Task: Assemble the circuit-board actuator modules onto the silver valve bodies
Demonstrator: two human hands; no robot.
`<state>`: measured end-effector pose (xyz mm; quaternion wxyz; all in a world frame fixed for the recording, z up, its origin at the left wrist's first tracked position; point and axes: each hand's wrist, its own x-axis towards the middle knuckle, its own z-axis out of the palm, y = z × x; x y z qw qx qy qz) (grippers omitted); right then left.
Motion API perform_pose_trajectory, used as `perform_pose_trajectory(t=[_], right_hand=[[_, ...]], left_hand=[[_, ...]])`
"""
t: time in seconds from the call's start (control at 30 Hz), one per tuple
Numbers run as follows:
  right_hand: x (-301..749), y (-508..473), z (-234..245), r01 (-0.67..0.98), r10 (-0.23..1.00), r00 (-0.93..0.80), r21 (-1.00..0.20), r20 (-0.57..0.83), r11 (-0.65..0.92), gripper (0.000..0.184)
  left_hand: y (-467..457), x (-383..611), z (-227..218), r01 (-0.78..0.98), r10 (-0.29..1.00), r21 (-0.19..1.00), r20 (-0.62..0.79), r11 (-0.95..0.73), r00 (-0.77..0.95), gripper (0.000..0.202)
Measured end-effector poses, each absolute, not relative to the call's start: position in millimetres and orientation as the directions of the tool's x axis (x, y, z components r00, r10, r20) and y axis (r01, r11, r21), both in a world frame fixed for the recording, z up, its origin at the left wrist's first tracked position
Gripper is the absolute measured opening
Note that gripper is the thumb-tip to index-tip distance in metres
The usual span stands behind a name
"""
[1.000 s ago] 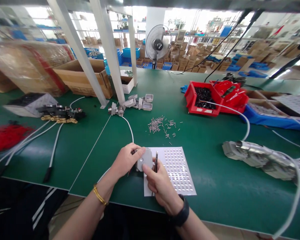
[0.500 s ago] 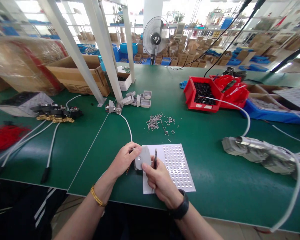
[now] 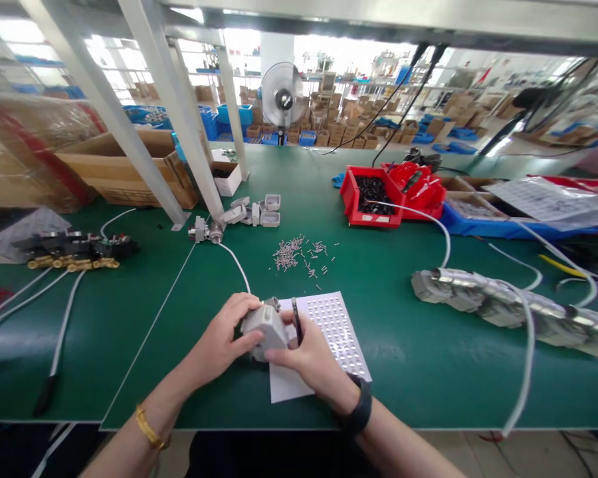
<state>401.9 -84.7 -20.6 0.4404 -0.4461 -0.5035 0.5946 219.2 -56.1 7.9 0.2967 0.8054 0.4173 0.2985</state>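
Observation:
A grey metal housing (image 3: pixel 268 326) is held low over the front of the bench, tilted, with a white cable (image 3: pixel 236 260) running up behind it. My left hand (image 3: pixel 223 342) is closed around its left side, thumb on the near face. On the right side my right hand (image 3: pixel 313 352) grips the same housing, and a slim dark tool (image 3: pixel 296 320) stands upright between its thumb and fingers. Partly under the hands lies a white sheet (image 3: pixel 290 392) with rows of small clear domes. Beyond it is a loose pile of small screws (image 3: pixel 289 252).
Several grey covers (image 3: pixel 270 218) lie by the metal post (image 3: pixel 172 113). Farther right stand a red bin (image 3: pixel 349 199) of black parts and a blue tray (image 3: pixel 471 226). Metal housings with cables (image 3: pixel 478 299) line the right side; black and brass parts (image 3: pixel 74 249) lie left.
The housing has been turned from its flat face to a tilted side view, and both hands have shifted their grip on it. The camera view has also moved.

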Motion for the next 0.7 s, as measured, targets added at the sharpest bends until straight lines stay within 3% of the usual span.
perform_pose_trajectory(t=[0.03,0.07,0.13,0.23,0.33,0.4,0.5,0.6,0.7], right_hand=[[410.3,-78.6,-17.4,0.13,0.971,-0.222,-0.985,0.085,0.115,0.043],[418.6,-71.8,-15.7,0.337,0.931,-0.27,-0.882,0.246,0.33,0.04],[433.7,-57.9,-17.9,0.613,0.791,-0.439,-0.502,0.426,0.61,0.037],[450.3,-43.9,-33.1,0.694,0.632,-0.651,-0.01,0.421,0.72,0.031],[462.3,-48.6,-47.5,0.673,0.576,-0.715,0.169,0.395,0.72,0.027],[471.2,-59.0,-49.7,0.656,0.575,-0.729,0.141,0.37,0.741,0.028],[488.5,-62.1,-42.6,0.63,0.619,-0.699,-0.1,0.359,0.77,0.027],[506.4,-30.8,-33.5,0.752,0.847,-0.434,-0.395,0.306,0.528,0.021],[517.2,18.6,-31.4,0.846,0.963,-0.2,-0.463,0.182,0.264,0.021]], left_hand=[[-55.1,219.3,9.2,0.536,0.802,0.619,0.293,-0.574,0.521,0.032],[-53.4,221.1,8.2,0.575,0.749,0.485,0.352,-0.659,0.561,0.03],[-48.6,229.2,-0.6,0.633,0.633,0.178,0.455,-0.754,0.626,0.019],[-42.9,245.3,-25.1,0.649,0.481,-0.156,0.549,-0.744,0.684,0.021],[-45.2,252.6,-45.8,0.63,0.42,-0.247,0.563,-0.736,0.712,0.034],[-51.1,251.6,-51.6,0.612,0.413,-0.23,0.557,-0.757,0.721,0.036],[-60.3,248.5,-50.5,0.594,0.414,-0.176,0.564,-0.785,0.715,0.035],[-65.8,248.8,-45.7,0.578,0.41,-0.162,0.557,-0.8,0.723,0.032],[-68.3,247.3,-42.6,0.592,0.429,-0.104,0.592,-0.799,0.683,0.027]])
